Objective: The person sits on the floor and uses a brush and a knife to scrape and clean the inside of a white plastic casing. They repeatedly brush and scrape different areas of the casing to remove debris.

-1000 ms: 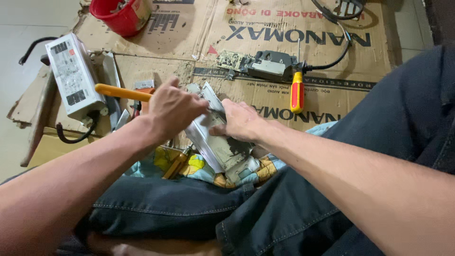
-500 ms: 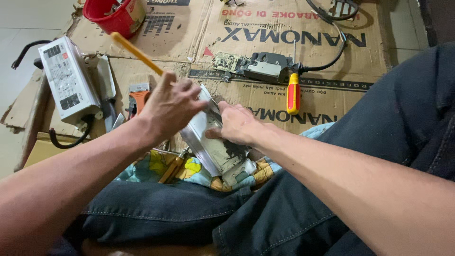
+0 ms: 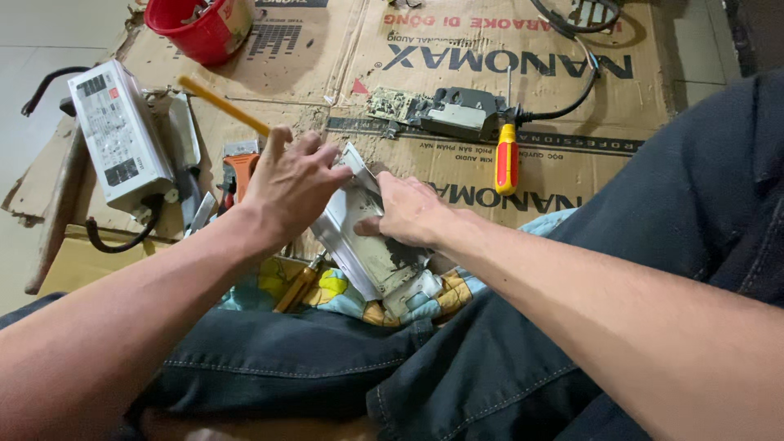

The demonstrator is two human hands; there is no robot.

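Scuffed matt metal casing lies on patterned cloth over matt brown cardboard.

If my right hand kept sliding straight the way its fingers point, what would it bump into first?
Probably the left hand: the right hand points left along the grey metal casing, and the left grips that casing's far end. Depth is unclear.

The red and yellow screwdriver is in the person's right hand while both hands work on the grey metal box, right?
Not quite. The red and yellow screwdriver lies on the cardboard, apart from both hands. The right hand presses on the grey metal box, and the left hand grips a yellow-handled tool, as the head view shows.
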